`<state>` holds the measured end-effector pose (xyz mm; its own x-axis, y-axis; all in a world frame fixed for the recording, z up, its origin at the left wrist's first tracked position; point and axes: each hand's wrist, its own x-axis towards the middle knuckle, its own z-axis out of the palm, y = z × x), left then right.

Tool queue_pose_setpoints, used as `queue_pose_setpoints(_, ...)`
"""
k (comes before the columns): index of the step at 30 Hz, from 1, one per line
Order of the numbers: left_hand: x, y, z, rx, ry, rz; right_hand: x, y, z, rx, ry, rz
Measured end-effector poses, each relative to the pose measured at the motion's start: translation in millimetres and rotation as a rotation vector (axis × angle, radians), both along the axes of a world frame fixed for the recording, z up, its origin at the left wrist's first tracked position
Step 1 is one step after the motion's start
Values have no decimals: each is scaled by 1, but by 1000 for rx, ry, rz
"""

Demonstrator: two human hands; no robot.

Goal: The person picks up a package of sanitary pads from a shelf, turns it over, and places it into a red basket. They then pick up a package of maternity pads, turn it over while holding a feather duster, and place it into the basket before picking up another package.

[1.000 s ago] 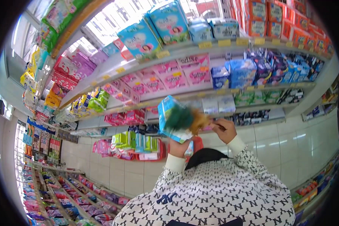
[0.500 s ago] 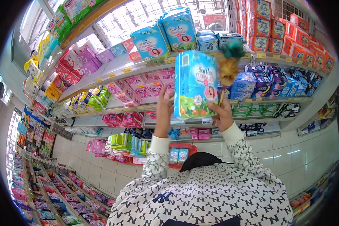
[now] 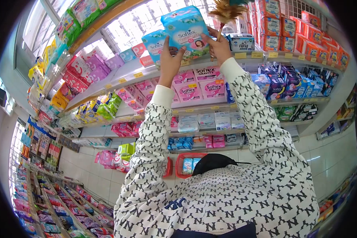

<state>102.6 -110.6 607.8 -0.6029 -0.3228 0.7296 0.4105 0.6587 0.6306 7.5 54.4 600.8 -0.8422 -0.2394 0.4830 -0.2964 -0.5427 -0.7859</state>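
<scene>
Both of my hands are raised at the upper shelf, around a blue Softex maternity pack [image 3: 190,29]. My left hand [image 3: 171,58] lies against the pack's lower left front, its fingers apart. At the lower right corner of the pack, my right hand [image 3: 219,45] grips it together with the thin handle of a feather duster [image 3: 227,14], whose brown feathers point upward. Another blue Softex pack [image 3: 154,45] stands on the shelf just left of the held one, partly covered by it.
Orange packs [image 3: 270,27] are stacked right on the top shelf [image 3: 261,55]. Pink Softex Gravity packs [image 3: 188,91] fill the shelf below. Red baskets [image 3: 178,164] with packs sit on the tiled floor. Another shelf [image 3: 63,198] runs along the lower left.
The blue pack and both hands have moved up and forward to the upper shelf. My left hand, apart from the pack before, now touches it. The duster has risen with my right hand.
</scene>
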Motion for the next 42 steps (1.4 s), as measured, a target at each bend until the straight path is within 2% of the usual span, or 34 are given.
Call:
queue_pose_setpoints(5, -23, -9, -15, -77, 95, 43, -17, -25, -15, -56, -65, -30)
queue_pose_setpoints(9, -35, 0, -23, -121, 193, 29, -23, -35, -18, -124, -58, -152)
queue_pose_setpoints(12, -31, -1, -21, -168, 16, 48, -35, -44, -21, -139, -50, -140)
queue_pose_setpoints(15, -40, -16, -26, -391, 19, 136, -44, -50, -29, -106, -12, -229)
queue_pose_setpoints(18, -38, -22, -17, -393, -152, 183, -51, -60, -40, -44, 41, -359)
queue_pose_setpoints(21, -3, -15, 11, -169, -221, 84, -47, -62, -38, 8, 125, -501)
queue_pose_setpoints(24, -6, -52, 7, -74, 228, 174, -38, -54, -36, 61, 176, -581)
queue_pose_setpoints(27, -25, -90, -2, -178, 279, 481, -42, -56, -35, 40, 192, -559)
queue_pose_setpoints(30, -30, -101, -8, -163, -25, 363, -32, -61, -30, -8, 132, -479)
queue_pose_setpoints(32, -27, -93, -6, -114, -17, 310, -12, -60, -20, -81, 30, -371)
queue_pose_setpoints(36, -30, -93, -6, -65, -13, 222, -37, -71, -34, -48, 79, -537)
queue_pose_setpoints(39, -35, -104, -11, -48, 4, 192, -42, -66, -38, -16, 90, -560)
queue_pose_setpoints(42, -30, -120, -17, 93, 17, 81, -28, -55, -31, -64, 126, -614)
